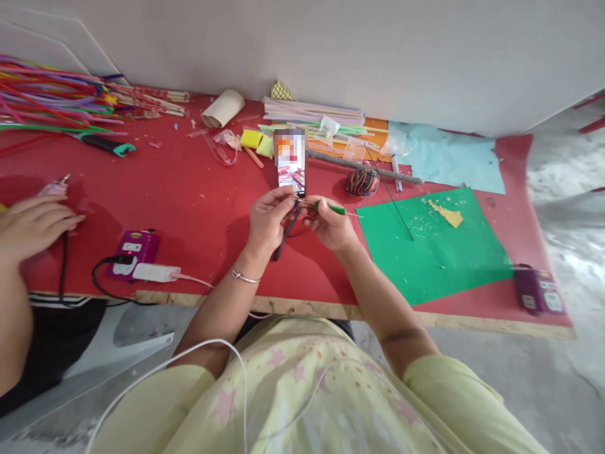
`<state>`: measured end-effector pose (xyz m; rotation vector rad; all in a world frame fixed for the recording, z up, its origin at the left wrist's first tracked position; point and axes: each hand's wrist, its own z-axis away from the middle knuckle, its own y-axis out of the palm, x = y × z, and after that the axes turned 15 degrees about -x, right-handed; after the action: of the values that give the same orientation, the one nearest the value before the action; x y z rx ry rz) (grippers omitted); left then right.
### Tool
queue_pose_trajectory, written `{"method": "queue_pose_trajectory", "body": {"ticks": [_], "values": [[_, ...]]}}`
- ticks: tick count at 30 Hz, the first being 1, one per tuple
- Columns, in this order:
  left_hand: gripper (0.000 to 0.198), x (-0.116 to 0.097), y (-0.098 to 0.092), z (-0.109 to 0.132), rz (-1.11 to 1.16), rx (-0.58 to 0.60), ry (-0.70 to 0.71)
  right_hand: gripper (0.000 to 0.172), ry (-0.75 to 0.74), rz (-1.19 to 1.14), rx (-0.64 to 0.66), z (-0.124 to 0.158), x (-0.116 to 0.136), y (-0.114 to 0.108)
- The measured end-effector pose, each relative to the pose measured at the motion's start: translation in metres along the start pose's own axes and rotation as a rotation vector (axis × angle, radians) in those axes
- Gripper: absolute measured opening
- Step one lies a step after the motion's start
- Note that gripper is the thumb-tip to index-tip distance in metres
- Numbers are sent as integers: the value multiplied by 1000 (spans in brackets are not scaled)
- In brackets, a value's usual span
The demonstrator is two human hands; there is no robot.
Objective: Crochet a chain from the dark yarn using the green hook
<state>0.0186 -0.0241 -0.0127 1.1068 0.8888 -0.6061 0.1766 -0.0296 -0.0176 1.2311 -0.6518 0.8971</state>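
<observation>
My right hand (333, 224) is closed around the green handle of a crochet hook (336, 209), whose metal tip points left. Thumb and fingers of my left hand (269, 217) pinch a small bit of dark yarn at that tip; its shape is mostly hidden by the fingers. A thin dark strand curves on the table below my hands. The multicoloured yarn ball (362, 182) lies to the right. Just beyond my fingertips a phone (292, 173) shows a lit, partly blurred screen. Under my left hand runs a narrow dark strip (282, 244).
At right lies a green sheet (401, 252) with scraps and a thin dark rod. Straws (314, 113), a cardboard tube (224, 108) and a grey stick (368, 165) line the back. Purple power sockets (146, 244) sit left, near another person's hand (38, 224).
</observation>
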Motion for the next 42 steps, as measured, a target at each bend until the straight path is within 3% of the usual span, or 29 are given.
{"method": "queue_pose_trajectory", "body": {"ticks": [15,26,33,42], "values": [[29,-3,4,6,-29,97,-62,29,42,-97,-32,1,2,4],[26,-2,6,7,-112,-28,31,27,59,-62,-119,-1,5,9],[21,2,5,5,-122,-42,53,40,-34,39,-108,2,4,9],[21,8,2,2,-170,-95,171,35,-115,74,-102,3,7,11]]}}
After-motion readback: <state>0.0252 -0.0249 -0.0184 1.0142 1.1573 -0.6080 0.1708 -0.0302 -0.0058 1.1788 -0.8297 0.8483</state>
